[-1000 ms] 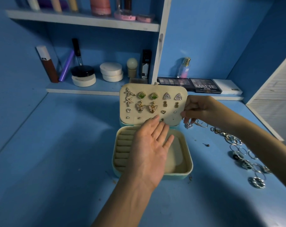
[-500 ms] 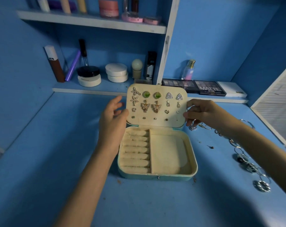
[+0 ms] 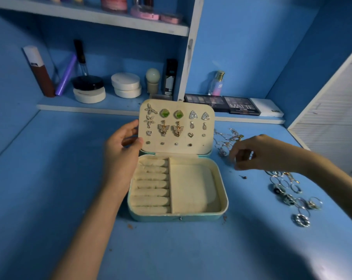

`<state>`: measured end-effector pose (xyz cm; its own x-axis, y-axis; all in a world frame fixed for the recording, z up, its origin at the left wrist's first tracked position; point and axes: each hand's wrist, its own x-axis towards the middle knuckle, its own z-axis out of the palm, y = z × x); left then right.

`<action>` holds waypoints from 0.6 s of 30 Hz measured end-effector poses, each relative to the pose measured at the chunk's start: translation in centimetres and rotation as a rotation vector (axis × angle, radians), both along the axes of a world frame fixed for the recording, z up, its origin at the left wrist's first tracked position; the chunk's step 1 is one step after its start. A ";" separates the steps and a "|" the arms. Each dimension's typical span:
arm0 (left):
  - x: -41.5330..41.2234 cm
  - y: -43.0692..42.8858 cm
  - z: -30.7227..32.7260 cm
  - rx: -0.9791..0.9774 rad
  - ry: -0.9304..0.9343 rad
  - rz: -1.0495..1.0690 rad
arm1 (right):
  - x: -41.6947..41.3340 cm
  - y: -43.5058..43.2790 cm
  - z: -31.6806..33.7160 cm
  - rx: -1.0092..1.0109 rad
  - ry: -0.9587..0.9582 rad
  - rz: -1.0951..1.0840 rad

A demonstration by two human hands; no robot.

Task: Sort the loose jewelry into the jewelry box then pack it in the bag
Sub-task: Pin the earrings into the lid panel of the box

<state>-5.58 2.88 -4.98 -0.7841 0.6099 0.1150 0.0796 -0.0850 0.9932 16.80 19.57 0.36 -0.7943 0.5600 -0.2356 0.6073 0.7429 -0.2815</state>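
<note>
The pale teal jewelry box (image 3: pixel 224 201) lies open on the blue desk, its cream ring rolls and side compartment empty. Its upright lid (image 3: pixel 177 150) carries several pairs of earrings (image 3: pixel 164 113). My left hand (image 3: pixel 120 156) grips the lid's left edge, thumb on the front. My right hand (image 3: pixel 258 153) hovers to the right of the box with its fingers curled down over loose chains (image 3: pixel 227 138); it is blurred, and I cannot see whether it holds anything. Several loose rings (image 3: pixel 292 195) lie further right. A small stud (image 3: pixel 243 177) lies beside the box. No bag is in view.
A low shelf behind the box holds makeup palettes (image 3: pixel 221 103), a perfume bottle (image 3: pixel 216 83), compacts (image 3: pixel 126 85) and tubes. An upper shelf (image 3: pixel 110 19) hangs above. A white louvred panel (image 3: pixel 336 126) borders the desk on the right.
My left hand went from above the box's open base to the lid's left edge and took hold of it. My right hand left the lid's right edge and moved right, over the loose jewelry.
</note>
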 end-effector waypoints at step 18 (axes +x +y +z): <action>-0.2 0.1 -0.3 0.020 -0.039 -0.010 | 0.0 -0.6 0.2 0.068 -0.019 -0.003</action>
